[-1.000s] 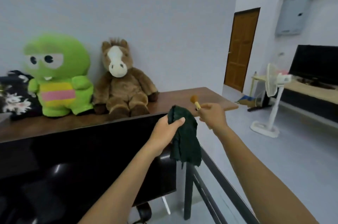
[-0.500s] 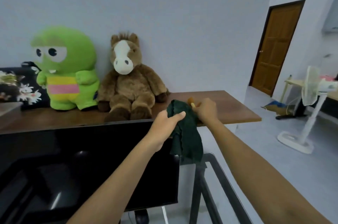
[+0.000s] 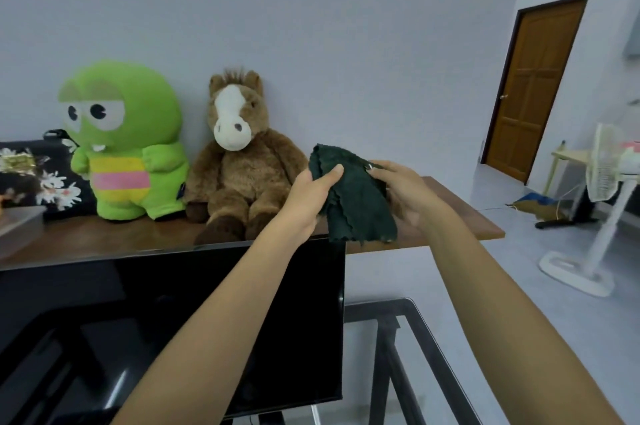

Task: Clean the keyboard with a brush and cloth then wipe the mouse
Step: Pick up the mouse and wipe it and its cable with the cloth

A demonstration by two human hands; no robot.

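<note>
A dark green cloth hangs in front of me, above the top right corner of a black monitor. My left hand pinches its upper left part with the thumb on top. The fingers of my right hand are closed on the cloth's right edge. The brush is hidden from me. Neither the keyboard nor the mouse is in view.
Behind the monitor, a wooden shelf carries a green plush, a brown horse plush and a floral bag. A glass table with a black frame is at the lower right. A standing fan and a door are on the right.
My head turned left, so the fan and door slid right. My right hand, which held a small brush up, has come in to the cloth. The brush has gone out of sight.
</note>
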